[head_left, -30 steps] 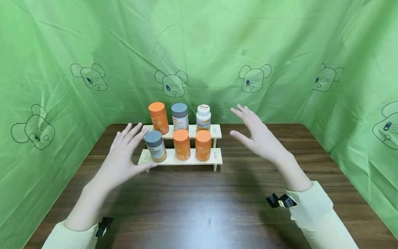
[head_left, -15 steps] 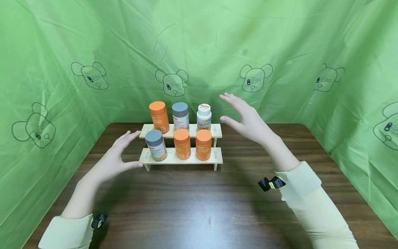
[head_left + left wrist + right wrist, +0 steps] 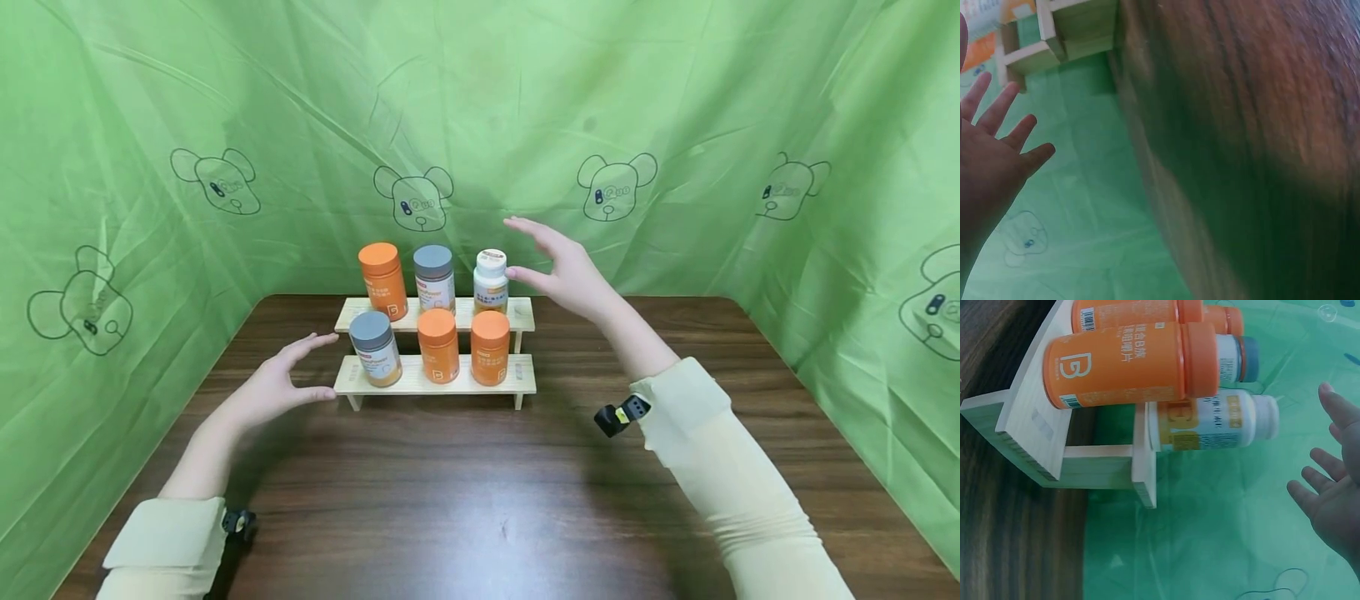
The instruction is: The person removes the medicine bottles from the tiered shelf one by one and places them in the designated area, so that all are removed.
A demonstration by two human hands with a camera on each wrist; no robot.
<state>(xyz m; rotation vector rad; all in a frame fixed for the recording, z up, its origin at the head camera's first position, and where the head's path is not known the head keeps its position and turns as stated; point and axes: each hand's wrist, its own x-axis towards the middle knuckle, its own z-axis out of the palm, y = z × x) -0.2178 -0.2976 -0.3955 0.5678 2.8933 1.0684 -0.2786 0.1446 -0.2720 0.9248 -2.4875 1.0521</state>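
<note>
A two-step wooden rack (image 3: 408, 385) holds upright supplement bottles. On the back step stand an orange bottle (image 3: 384, 285), a grey-lidded bottle (image 3: 435, 287) and a white bottle (image 3: 491, 290). The front step bears another grey-lidded bottle (image 3: 377, 357) and two orange bottles (image 3: 439, 354). My right hand (image 3: 567, 271), fingers extended and thumb apart, hovers just right of the white bottle; in the right wrist view a gap separates this hand (image 3: 1338, 481) from the white bottle (image 3: 1210, 422). My left hand (image 3: 272, 390) hovers left of the front step, fingers spread, holding nothing.
The rack stands toward the back of a dark wooden table (image 3: 480, 500). Green cloth (image 3: 510, 100) printed with bear outlines encloses the back and both sides. A small black camera (image 3: 622, 415) sits on the right wrist, another (image 3: 240, 523) on the left.
My right hand has moved left and farther back, closer to the white bottle. My left hand has drawn away leftward from the front grey-lidded bottle. The bottles stay in place.
</note>
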